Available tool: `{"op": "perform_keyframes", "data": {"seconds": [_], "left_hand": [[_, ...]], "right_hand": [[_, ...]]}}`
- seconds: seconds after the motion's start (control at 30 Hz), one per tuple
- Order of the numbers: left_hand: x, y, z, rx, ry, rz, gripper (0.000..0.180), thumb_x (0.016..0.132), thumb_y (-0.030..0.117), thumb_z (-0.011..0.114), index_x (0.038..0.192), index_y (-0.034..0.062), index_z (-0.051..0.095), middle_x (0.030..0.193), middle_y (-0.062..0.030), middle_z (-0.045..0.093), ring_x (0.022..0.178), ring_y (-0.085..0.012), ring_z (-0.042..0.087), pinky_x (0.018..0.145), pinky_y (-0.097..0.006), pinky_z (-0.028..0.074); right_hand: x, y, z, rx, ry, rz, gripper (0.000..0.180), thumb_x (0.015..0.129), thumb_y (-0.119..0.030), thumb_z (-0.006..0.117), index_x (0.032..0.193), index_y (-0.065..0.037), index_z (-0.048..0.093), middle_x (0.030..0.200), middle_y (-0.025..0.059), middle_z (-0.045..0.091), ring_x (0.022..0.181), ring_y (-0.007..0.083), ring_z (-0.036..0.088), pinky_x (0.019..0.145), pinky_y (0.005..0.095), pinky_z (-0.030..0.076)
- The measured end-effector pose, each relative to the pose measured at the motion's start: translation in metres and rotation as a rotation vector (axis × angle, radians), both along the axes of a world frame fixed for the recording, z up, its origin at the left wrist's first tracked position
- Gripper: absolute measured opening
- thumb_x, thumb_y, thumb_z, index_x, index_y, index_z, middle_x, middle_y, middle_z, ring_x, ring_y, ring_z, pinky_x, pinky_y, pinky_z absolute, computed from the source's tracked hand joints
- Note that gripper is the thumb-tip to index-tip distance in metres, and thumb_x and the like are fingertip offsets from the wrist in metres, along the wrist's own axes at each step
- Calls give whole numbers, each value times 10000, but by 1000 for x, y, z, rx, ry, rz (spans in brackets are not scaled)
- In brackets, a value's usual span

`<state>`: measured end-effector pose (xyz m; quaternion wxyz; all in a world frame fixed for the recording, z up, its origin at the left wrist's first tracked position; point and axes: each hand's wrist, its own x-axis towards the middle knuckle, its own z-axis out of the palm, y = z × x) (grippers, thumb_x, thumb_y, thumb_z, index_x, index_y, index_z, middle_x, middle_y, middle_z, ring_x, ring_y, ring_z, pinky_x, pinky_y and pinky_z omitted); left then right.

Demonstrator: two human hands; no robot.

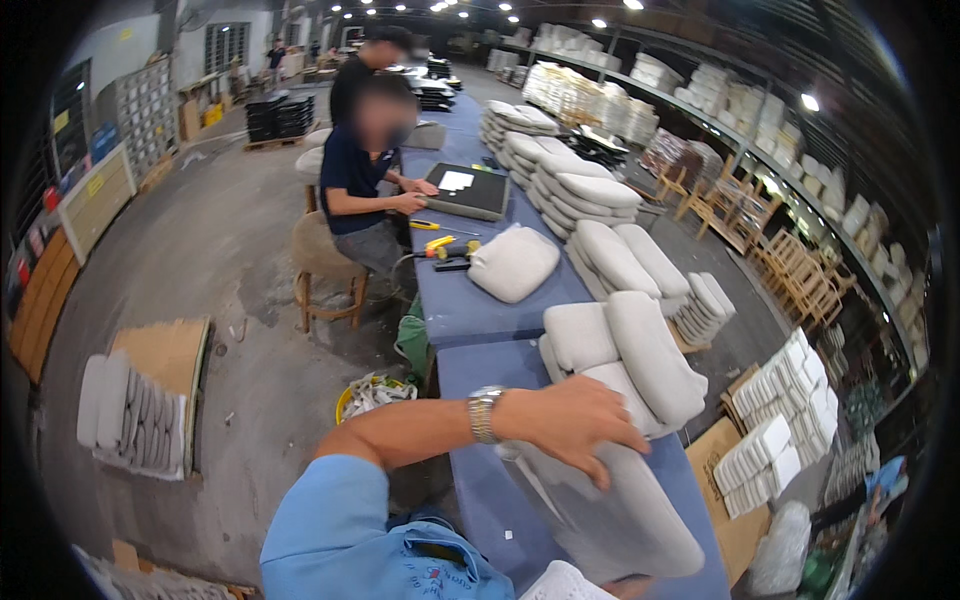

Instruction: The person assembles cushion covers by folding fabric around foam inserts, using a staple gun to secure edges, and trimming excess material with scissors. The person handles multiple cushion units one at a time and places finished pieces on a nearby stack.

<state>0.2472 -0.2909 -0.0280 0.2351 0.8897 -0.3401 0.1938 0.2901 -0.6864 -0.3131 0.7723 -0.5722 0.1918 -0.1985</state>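
Observation:
A light grey padded seat cushion (630,515) stands tilted over the near end of the blue-covered table (490,375). My left hand (575,420), with a metal watch at the wrist, grips its upper end, fingers curled over the edge. Only a small part of my right hand (630,588) shows, against the cushion's lower end at the bottom rim; its fingers are hidden. Just beyond my left hand lies a stack of similar grey cushions (640,350).
Further along the table lie a pale cushion (515,263), a yellow-and-black power tool (450,250) and a screwdriver (440,228). A seated person (350,180) handles a dark panel (465,190). More cushion stacks (590,190) line the right side. A yellow basket (375,395) stands left.

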Motion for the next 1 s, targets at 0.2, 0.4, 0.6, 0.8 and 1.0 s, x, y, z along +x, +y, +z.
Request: {"op": "perform_keyframes", "data": {"seconds": [0.2, 0.4, 0.6, 0.8, 1.0], "left_hand": [[20, -72, 43, 332, -28, -146, 408, 729, 447, 834, 887, 90, 715, 784, -106, 713, 772, -321, 710, 660, -445, 527], [74, -110, -29, 226, 74, 56, 242, 670, 256, 823, 770, 47, 752, 791, -176, 740, 779, -363, 740, 691, -470, 575], [81, -103, -27, -165, 355, -183, 501, 792, 337, 762, 1160, 1, 723, 1156, -240, 721, 1115, -394, 673, 990, -449, 517], [4, -22, -59, -158, 392, -132, 778, 947, 427, 678, 1491, -64, 416, 1361, -328, 590, 1249, -443, 600, 1042, -448, 493], [-73, -2, -102, -899, 541, -153, 697, 921, 219, 758, 1483, -61, 456, 1337, -187, 642, 1217, -207, 611, 1040, -337, 476]], "right_hand": [[-10, -8, -40, -166, -41, 22, 523, 1073, -416, 512, 1329, 27, 618, 1298, 190, 650, 1211, 281, 609, 1023, 392, 474], [-34, 118, 143, -421, -283, 296, 570, 1130, -408, 322, 1417, 39, 526, 1424, 161, 569, 1283, 275, 567, 1122, 404, 399], [25, 138, 103, -496, -505, 111, 688, 1089, -515, 380, 1266, 104, 623, 1238, 195, 665, 1184, 253, 592, 1039, 401, 446], [29, 118, 102, -881, -403, -150, 409, 1059, -258, 507, 1142, 87, 711, 1221, 219, 721, 1162, 316, 653, 1092, 412, 435], [2, 182, 152, -504, -414, 125, 527, 1107, -367, 443, 906, 42, 709, 829, 15, 669, 788, 131, 566, 757, 319, 479]]}}
